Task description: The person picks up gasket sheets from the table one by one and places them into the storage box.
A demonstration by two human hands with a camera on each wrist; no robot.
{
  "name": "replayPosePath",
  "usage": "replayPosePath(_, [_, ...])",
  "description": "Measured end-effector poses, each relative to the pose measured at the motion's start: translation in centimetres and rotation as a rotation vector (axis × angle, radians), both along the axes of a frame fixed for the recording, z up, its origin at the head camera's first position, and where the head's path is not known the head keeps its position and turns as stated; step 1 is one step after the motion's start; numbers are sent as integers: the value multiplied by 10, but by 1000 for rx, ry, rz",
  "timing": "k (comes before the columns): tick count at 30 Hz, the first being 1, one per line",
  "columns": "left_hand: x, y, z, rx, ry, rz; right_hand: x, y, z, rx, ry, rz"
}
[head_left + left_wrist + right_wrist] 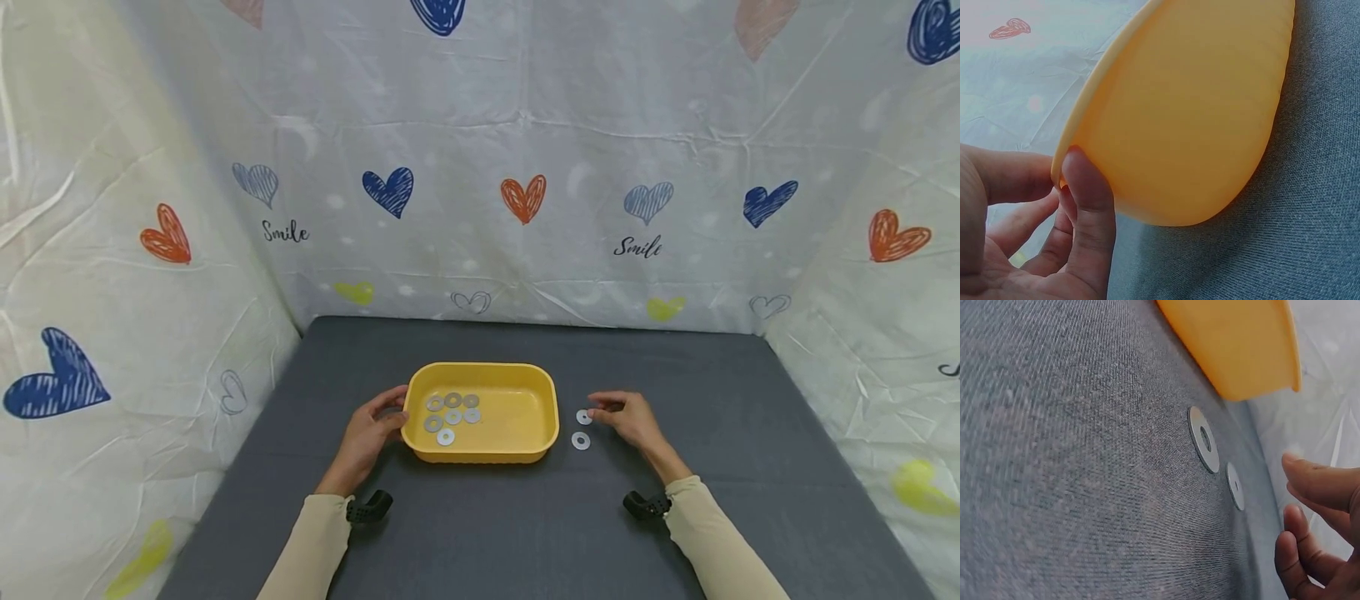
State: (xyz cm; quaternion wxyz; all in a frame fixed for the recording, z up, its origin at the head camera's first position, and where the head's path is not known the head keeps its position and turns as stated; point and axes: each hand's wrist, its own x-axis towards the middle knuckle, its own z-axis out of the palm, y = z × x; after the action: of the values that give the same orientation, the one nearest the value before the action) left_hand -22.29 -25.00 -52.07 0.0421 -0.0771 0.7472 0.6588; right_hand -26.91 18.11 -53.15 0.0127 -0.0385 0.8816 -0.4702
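A yellow plastic tray (517,417) sits on the dark cloth, holding several flat metal washers (439,437) in its left half. My left hand (367,433) pinches the tray's left rim between thumb and fingers; the left wrist view shows the tray's outer wall (1191,119) close up. To the right of the tray lie two loose washers, a nearer one (1196,428) and a farther one (1232,481). My right hand (628,418) hovers by the farther washer, its fingers loosely bent and apart from it in the right wrist view, with nothing held.
Dark grey cloth (480,533) covers the table under everything. White sheets printed with hearts (522,198) hang along the back and both sides. A black wrist device (369,507) is strapped on the left wrist, another (647,505) on the right.
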Motion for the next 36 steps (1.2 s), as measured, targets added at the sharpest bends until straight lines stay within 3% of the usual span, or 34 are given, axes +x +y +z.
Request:
replayPosePath(8, [-1, 0, 2, -2, -1, -2, -3, 2, -4, -7, -63, -24])
replayPosePath(18, [-1, 1, 3, -4, -9, -1, -4, 0, -10, -29, -69, -1])
replayPosePath(36, [3, 1, 2, 18, -17, 0, -3, -5, -15, 133, 3, -4])
